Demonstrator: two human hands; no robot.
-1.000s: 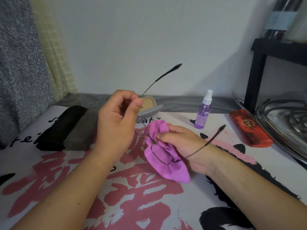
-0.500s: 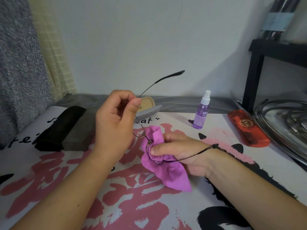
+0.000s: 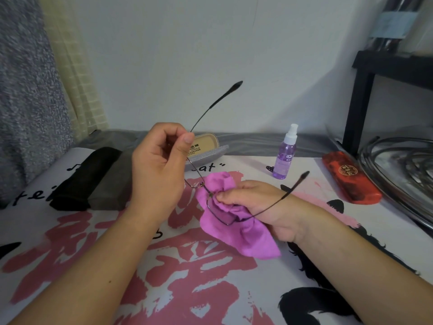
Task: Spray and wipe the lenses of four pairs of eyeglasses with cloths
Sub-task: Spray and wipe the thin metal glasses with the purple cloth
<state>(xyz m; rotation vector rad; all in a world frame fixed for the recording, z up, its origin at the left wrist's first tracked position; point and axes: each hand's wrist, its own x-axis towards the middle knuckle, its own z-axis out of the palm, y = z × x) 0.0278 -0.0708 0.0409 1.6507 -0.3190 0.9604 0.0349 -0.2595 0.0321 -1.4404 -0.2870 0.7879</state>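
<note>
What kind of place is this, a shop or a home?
Probably a home, not a shop: the work surface is a printed bedsheet, with a curtain at the left and a black side table against a plain wall.

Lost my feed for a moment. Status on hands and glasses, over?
Left hand pinching eyeglasses at one lens end. Right hand grip shut on purple cloth, wrapped round other lens. Spray bottle standing behind. Nothing obstructing.

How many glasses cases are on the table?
4. A black case and a grey case lie side by side at left, an open case behind the left hand, a red case at right.
</note>
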